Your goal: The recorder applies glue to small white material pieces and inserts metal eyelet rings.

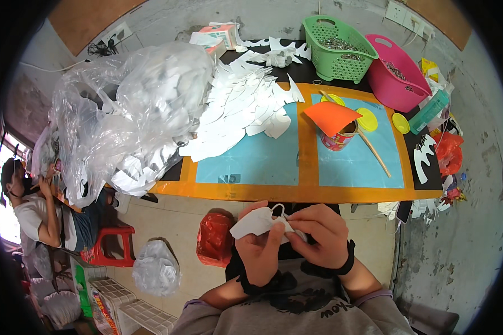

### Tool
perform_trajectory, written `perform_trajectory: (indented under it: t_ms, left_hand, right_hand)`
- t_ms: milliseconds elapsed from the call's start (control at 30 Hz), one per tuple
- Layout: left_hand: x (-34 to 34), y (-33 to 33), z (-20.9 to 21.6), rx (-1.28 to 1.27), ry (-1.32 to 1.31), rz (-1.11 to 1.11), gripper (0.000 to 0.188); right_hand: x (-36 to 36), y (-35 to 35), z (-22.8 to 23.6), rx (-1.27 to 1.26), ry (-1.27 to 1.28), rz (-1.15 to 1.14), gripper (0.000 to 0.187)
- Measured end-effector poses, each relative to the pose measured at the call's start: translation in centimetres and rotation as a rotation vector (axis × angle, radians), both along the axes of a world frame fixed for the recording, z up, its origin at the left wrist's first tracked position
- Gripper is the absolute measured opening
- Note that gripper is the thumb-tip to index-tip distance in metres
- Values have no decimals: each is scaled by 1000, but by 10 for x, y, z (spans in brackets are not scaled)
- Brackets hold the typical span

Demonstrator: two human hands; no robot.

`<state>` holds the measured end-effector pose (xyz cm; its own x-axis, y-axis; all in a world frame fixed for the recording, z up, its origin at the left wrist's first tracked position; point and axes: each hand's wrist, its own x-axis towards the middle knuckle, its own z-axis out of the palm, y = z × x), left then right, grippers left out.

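Close to my body, just below the table's front edge, both my hands hold a white cut-out piece [254,223] of paper-like sheet. My left hand [258,258] grips it from below, with the thumb pressed on its face. My right hand [322,234] pinches its right end, fingers closed. A thin white loop stands up from the piece between the hands. What the right fingertips press on is partly hidden. Many similar white cut pieces [235,106] lie heaped on the blue and orange table top [246,192] beyond my hands.
A large clear plastic bag [134,100] of white pieces covers the table's left. A green basket [341,58] and pink basket [394,81] hold small metal parts. An orange sheet [331,117] rests on a tin [336,142]. A seated person [50,218] works at left, beside a red stool [114,245].
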<state>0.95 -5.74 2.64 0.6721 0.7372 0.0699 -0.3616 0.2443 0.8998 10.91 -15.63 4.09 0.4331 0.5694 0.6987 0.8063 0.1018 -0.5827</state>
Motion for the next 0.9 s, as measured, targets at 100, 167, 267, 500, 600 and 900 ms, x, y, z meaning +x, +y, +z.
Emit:
perform_trajectory:
  t_ms: [100, 167, 267, 500, 600, 900]
  left_hand:
    - [1, 2, -2, 157, 14, 0, 44]
    - [2, 7, -4, 182, 8, -22, 45]
    - [4, 20, -8, 186, -5, -85, 44]
    - [12, 32, -1, -121, -2, -378, 47]
    - [12, 36, -5, -410, -3, -406, 47]
    - [6, 41, -1, -143, 77, -536, 32]
  right_hand:
    - [-2, -1, -4, -17, 73, 14, 26]
    - [-1, -2, -4, -24, 102, 7, 25]
    - [5, -9, -4, -107, 221, 68, 31]
    - [14, -6, -4, 46, 789, 261, 38]
    - [12, -10, -8, 22, 922, 284, 31]
    - [-5, -12, -2, 93, 891, 86, 27]
